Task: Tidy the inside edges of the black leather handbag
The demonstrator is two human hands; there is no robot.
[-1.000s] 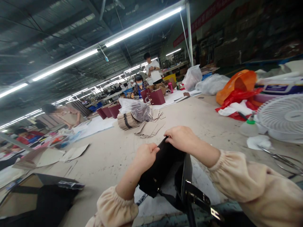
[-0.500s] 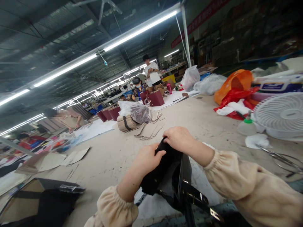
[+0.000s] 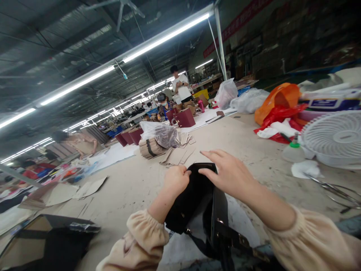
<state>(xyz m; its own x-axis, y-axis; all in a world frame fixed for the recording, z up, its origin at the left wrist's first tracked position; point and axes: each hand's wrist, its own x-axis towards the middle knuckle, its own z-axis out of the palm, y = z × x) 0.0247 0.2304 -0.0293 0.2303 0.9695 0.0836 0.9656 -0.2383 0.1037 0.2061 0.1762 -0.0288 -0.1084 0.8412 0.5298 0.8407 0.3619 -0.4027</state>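
Note:
A black handbag (image 3: 197, 199) with metal buckles on its strap lies on the worn beige table (image 3: 132, 184) right in front of me. My left hand (image 3: 176, 180) is closed, pinching the bag's upper edge on its left side. My right hand (image 3: 228, 173) rests on the top edge of the bag with its fingers stretched out and spread, the thumb touching the black material. Both arms wear cream sleeves with gathered cuffs.
A white fan (image 3: 334, 139), scissors (image 3: 335, 190), a small green-capped bottle (image 3: 293, 150) and orange and red bags (image 3: 279, 105) lie at the right. Cardboard stacks (image 3: 158, 146) and a plastic bag sit ahead. Dark red boxes (image 3: 184, 117) and other workers are farther back. A black bag in a box (image 3: 53, 241) lies lower left.
My right hand has opened from a closed grip on the bag's edge to flat, spread fingers. My left hand keeps its pinch. The bag's top edge now shows more fully.

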